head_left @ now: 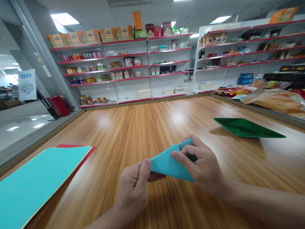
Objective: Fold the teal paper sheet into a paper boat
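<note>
My left grip (134, 187) is closed on the pointed left end of a folded blue paper (170, 164), thumb laid along the top, fingers curled beneath. My right grip (206, 165) pinches the other end — thumb on the near face, fingers bent around the upper edge, a small dark gap showing between thumb and index finger. The paper sits between my two grips, tilted, above the wood-grained bench (132, 130). To my left lie flat sheets (41, 184), blue on top with yellow and red edges showing below. Farther off on my right rests a folded green paper (246, 127) — long, pointed at both ends. Past it are packaged goods (276, 100), then the stocked shelves (126, 41) at the back.
</note>
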A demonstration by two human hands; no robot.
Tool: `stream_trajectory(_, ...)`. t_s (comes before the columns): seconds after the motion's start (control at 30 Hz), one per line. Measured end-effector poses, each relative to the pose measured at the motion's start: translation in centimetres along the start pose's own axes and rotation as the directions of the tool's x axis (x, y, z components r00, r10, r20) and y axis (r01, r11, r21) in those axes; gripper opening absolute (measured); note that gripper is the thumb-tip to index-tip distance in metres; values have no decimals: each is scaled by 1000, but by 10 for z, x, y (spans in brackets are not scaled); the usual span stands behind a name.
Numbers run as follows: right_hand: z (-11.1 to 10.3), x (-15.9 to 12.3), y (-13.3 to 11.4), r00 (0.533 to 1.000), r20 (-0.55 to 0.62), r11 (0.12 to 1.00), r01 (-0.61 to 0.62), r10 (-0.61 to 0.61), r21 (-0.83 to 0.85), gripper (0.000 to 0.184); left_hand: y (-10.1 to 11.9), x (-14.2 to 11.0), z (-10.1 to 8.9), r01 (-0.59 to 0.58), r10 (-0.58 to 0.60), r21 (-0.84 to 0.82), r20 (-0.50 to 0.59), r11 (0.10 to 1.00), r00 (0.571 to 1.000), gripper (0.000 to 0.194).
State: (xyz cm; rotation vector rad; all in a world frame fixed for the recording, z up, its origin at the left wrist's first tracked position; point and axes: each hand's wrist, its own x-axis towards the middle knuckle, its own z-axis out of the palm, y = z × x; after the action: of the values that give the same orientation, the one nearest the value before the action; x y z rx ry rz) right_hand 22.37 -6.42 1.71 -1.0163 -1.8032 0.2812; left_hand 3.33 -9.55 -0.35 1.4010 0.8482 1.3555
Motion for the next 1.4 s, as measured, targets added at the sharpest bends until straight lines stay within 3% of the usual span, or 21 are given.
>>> stream_trajectory(0.17, -1, -1, 1, 1000, -7, 1000, -23, 23, -5, 36, 2, -2, 0, -29, 27, 31, 77, 999, 997, 40)
stream_trajectory(0.57, 3, -6, -3, 995, -15, 995, 98, -98, 2, 31, 10, 2, 5, 155, -155, 23, -29, 988, 988, 29)
stream_trajectory(1.4, 4, 0, 0, 999, 30, 999, -38, 37, 21, 36, 7, 3, 3, 133, -118, -115, 126, 984, 985, 33)
